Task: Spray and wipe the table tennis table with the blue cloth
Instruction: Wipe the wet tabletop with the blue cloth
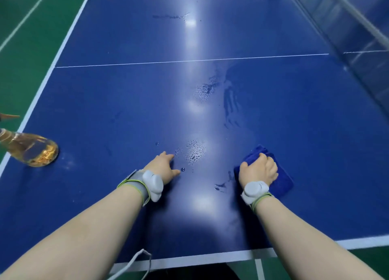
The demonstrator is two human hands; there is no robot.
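Just inside the table (126, 103) edge, right hand (260, 170) clasps blue cloth (282, 181), left hand (163, 167) lies flat, empty, broad surface beyond.

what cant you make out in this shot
Head view only:
- Bottle: its top and nozzle are cut off by the left edge, and it is blurred.
- Cloth: the middle is hidden under the right hand.
- Left hand: its palm is hidden, so how hard it presses the table cannot be told.
- Beyond the net: the far half is blurred.
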